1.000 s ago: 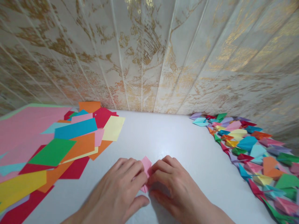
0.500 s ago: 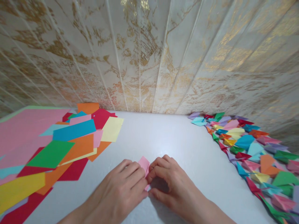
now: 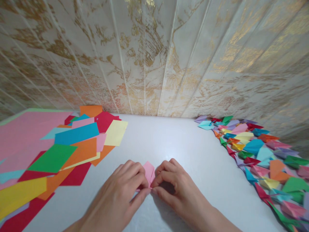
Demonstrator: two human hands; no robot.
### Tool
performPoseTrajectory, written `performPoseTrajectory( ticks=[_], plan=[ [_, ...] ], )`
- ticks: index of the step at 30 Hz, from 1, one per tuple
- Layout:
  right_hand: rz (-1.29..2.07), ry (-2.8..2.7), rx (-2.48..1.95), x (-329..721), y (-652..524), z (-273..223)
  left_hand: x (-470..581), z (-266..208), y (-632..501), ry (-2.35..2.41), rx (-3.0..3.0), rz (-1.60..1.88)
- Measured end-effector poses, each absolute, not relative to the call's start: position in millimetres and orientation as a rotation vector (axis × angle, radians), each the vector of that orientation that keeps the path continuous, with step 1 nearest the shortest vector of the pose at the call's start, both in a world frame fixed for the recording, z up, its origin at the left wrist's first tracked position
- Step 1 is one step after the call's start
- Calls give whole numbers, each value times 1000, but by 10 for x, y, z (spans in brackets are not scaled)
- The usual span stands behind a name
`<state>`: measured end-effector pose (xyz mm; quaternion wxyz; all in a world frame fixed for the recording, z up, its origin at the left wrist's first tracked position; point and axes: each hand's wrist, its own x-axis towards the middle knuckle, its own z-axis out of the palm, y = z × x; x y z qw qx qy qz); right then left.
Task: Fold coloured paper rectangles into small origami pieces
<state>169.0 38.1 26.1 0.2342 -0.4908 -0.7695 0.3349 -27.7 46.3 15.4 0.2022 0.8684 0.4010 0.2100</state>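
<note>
Between my two hands, near the table's front, is a small piece of pink folded paper (image 3: 149, 169) with a pointed top and a crease down it. My left hand (image 3: 127, 190) is closed on its left side, thumb and fingers pinching near the bottom. On the right side, my right hand (image 3: 172, 185) pinches the lower edge between thumb and index finger. Both hands rest close to the white table (image 3: 156, 138). The paper's lower part is mostly hidden by my fingers.
Loose coloured paper sheets, among them a green one (image 3: 53, 158) and a blue one (image 3: 77, 133), overlap on the left. Many folded paper pieces, including an orange one (image 3: 277, 169), cover the right side. A white and gold patterned wall covering (image 3: 145, 64) rises behind the table.
My left hand has shifted slightly left, its thumb now bent in to the paper's bottom. More of the pink paper shows between the hands. My right hand stays nearly in place.
</note>
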Motion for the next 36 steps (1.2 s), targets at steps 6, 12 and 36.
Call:
performPoseTrajectory(
  ticks=[6, 12, 36],
  plan=[
    [878, -2093, -1449, 1639, 381, 269, -243, 171, 459, 1175, 2410, 550],
    [851, -2132, -1442, 1635, 370, 267, -210, 177, 469, 1213, 2438, 518],
    [831, -2239, -1220, 1732, 422, 266, -244, 157, 536, 1173, 2288, 577]
  ],
)
